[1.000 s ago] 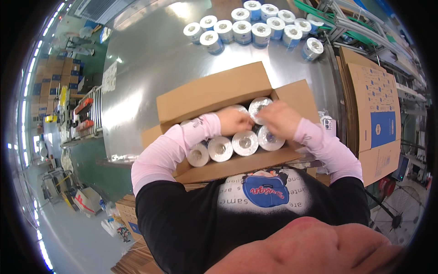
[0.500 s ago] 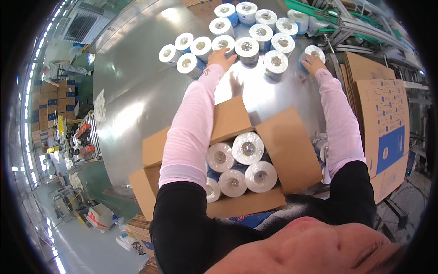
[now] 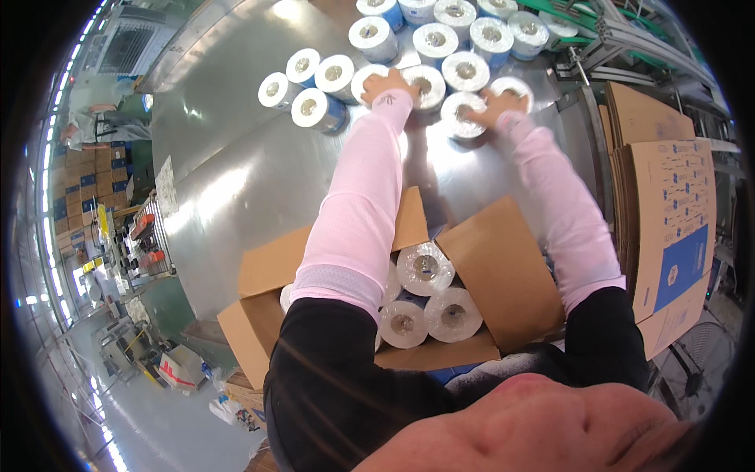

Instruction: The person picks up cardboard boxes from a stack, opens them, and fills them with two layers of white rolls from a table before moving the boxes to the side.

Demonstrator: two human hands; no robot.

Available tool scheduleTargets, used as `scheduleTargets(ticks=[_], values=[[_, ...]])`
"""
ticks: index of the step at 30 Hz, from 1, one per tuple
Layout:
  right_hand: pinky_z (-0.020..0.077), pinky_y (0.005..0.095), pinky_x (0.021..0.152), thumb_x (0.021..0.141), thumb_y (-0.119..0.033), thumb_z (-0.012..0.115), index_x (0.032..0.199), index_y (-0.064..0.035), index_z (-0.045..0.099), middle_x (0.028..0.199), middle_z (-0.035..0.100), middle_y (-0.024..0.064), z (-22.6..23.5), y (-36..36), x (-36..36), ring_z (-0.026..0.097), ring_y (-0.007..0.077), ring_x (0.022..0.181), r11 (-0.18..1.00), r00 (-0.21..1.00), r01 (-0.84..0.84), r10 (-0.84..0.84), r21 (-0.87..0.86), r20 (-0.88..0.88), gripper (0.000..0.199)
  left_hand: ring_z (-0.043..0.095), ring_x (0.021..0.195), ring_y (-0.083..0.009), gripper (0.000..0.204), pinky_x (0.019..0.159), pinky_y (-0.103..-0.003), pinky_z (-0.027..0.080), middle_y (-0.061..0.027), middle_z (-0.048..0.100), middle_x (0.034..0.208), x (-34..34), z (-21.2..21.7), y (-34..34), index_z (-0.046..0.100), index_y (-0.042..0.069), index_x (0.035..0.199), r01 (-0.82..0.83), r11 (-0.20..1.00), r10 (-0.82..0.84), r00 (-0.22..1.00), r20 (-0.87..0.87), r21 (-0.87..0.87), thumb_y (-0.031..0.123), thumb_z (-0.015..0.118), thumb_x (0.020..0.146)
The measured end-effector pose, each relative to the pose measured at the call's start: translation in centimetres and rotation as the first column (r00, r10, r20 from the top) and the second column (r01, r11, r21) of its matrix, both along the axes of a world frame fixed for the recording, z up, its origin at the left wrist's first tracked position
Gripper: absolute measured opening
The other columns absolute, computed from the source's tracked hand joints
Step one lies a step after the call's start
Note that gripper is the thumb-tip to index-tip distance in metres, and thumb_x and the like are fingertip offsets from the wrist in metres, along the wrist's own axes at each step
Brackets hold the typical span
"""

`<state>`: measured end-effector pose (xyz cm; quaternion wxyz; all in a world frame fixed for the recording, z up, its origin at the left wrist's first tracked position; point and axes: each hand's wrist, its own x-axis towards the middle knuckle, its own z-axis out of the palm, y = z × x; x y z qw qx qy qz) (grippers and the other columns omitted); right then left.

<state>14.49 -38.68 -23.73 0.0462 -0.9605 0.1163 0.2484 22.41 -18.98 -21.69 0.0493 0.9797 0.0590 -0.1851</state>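
My left hand [image 3: 388, 85] bridges two neighbouring paper rolls, a left roll [image 3: 362, 78] and a right roll [image 3: 429, 96], fingers on one and thumb at the other. My right hand [image 3: 501, 107] likewise spans two rolls, a near one [image 3: 458, 126] and a far one [image 3: 519, 86], with digits at both. The rolls are white, film-wrapped, with hollow cores and blue on their sides. Close to my body, an open cardboard box [image 3: 503, 275] contains several upright rolls [image 3: 452, 315]; my left forearm hides part of it.
More paper rolls [image 3: 436, 41] stand across the metal table [image 3: 228, 157]. Flattened cartons [image 3: 668, 212] lean at the right, below a metal-framed conveyor [image 3: 621, 35] with green parts. Stacked boxes [image 3: 86, 185] and a person [image 3: 98, 126] are far left.
My right hand has moved left, bringing its roll beside another one. My left hand has shifted right, from one roll to the junction of two.
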Motion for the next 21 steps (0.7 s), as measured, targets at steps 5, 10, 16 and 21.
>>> scheduleTargets(ticks=[5,10,16,21], values=[[0.0124,0.0588,0.111,0.075,-0.052,0.063,0.126,-0.0211,0.057,0.127,0.052,0.0236,-0.5,8.6,-7.9,0.043,0.0382,0.127,0.934,0.932,-0.346,0.333,0.085,0.142,0.06,0.052,0.116,-0.0352,0.054,0.097,-0.042,0.044,-0.0202,0.055,0.119,-3.5,-0.2,2.5,0.058,0.018,0.121,0.318,0.946,-0.321,0.945,0.057,0.056,0.037,0.073,0.073],[0.0219,0.0604,0.108,0.077,-0.038,0.066,0.112,-0.0188,0.064,0.107,0.058,0.0201,-2.1,10.5,-16.4,0.053,0.036,0.108,0.92,0.906,-0.331,0.249,0.211,0.341,0.04,0.056,0.108,-0.0361,0.053,0.095,-0.04,0.045,-0.0196,0.06,0.111,-8.0,2.6,7.4,0.059,0.013,0.113,0.264,0.951,-0.26,0.965,0.046,-0.161,0.035,0.074,0.067],[0.0317,0.0544,0.104,0.079,-0.038,0.068,0.116,-0.0125,0.061,0.111,0.059,0.0187,-1.5,1.9,-16.6,0.057,0.0329,0.106,0.903,0.913,-0.248,0.095,0.352,0.397,0.046,0.056,0.114,-0.0274,0.048,0.098,-0.036,0.044,-0.0181,0.061,0.116,-10.4,8.8,16.5,0.057,0.006,0.112,0.009,0.505,0.147,0.984,0.096,-0.863,0.031,0.072,0.074],[0.0384,0.0461,0.1,0.08,-0.036,0.068,0.12,-0.0089,0.058,0.116,0.059,0.015,9.7,-2.3,-13.6,0.057,0.0279,0.107,0.344,0.833,-0.21,-0.427,0.915,0.352,0.049,0.061,0.104,-0.0212,0.05,0.088,-0.033,0.05,-0.0102,0.061,0.117,-15.7,14.7,24.9,0.054,0.003,0.123,0.578,0.043,-0.049,0.816,0.576,-0.815,0.019,0.072,0.079]])
